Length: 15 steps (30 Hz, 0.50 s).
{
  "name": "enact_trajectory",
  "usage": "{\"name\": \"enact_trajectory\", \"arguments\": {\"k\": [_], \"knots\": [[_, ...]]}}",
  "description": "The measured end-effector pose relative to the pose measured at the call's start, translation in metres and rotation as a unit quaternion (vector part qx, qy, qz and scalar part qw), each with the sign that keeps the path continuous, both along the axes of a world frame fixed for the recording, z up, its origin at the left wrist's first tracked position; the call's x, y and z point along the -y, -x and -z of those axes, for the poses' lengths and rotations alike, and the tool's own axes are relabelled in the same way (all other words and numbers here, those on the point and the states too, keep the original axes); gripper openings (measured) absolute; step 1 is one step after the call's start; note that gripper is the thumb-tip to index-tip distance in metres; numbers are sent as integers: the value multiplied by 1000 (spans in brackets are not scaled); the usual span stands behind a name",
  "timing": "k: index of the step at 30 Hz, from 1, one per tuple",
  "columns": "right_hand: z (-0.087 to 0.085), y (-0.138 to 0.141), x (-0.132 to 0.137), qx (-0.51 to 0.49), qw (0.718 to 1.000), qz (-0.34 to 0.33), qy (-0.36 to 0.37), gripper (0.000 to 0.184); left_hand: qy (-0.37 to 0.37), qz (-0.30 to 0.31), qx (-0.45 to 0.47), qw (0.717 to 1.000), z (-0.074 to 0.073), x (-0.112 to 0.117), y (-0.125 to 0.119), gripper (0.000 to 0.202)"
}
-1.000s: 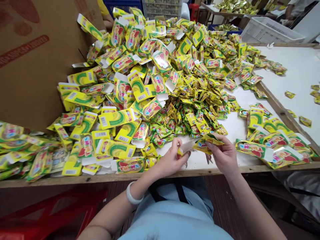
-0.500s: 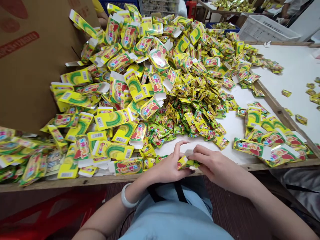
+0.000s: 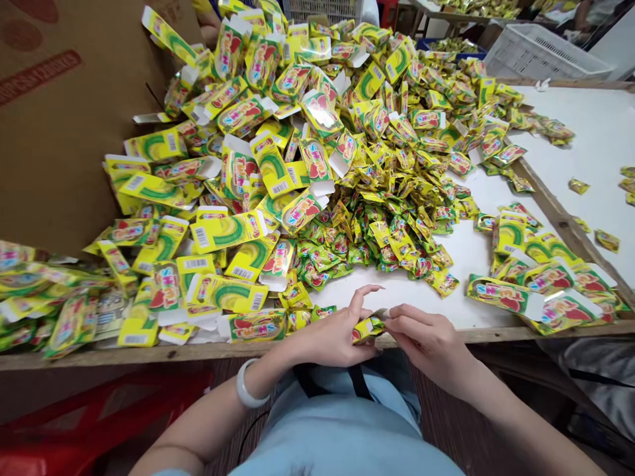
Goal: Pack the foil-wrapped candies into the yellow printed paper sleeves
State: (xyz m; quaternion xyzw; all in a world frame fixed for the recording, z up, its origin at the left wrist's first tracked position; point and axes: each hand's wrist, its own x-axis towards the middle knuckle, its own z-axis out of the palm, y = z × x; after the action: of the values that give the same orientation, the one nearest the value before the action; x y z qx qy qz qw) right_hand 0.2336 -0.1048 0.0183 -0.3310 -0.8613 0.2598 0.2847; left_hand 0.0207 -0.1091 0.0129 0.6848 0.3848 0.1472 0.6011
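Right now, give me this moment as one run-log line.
left hand: holds small yellow box | right hand: pinches box end | ahead: candy sachet pile | surface: white table

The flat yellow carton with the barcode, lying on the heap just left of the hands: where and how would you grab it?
Probably by its right end, coming from the right: the flat carton lies face up on the heap, and that end juts free toward the left hand, while other cartons overlap its left end.
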Motion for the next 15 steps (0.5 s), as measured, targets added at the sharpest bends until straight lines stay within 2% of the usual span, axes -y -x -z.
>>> {"name": "enact_trajectory", "arguments": {"k": [3, 5, 6, 8, 10, 12, 14, 15], "knots": [[-10, 2, -6, 44, 990, -91, 103, 32, 3, 3, 25, 1000, 2, 1, -2, 89], [-22, 3, -10, 48, 967, -156, 198, 34, 8, 7, 41, 999, 2, 2, -5, 90], [-29, 1, -11, 41, 955, -176, 234, 33, 10, 6, 45, 999, 2, 3, -7, 92], [-38, -7, -11, 24, 950, -176, 257, 32, 2, 3, 56, 998, 0, 3, -11, 98], [-40, -25, -11, 20, 965, -121, 230, 29, -45, -4, 68, 997, 1, 1, -12, 106], [-32, -52, -12, 24, 983, -16, 183, 28, -130, -27, 54, 990, 5, -7, -6, 105], [-11, -79, -11, 25, 985, 107, 134, 32, -219, -77, 0, 973, 13, -17, 7, 85], [5, -90, -8, 29, 980, 162, 111, 36, -256, -106, -36, 960, 17, -22, 16, 69]]}}
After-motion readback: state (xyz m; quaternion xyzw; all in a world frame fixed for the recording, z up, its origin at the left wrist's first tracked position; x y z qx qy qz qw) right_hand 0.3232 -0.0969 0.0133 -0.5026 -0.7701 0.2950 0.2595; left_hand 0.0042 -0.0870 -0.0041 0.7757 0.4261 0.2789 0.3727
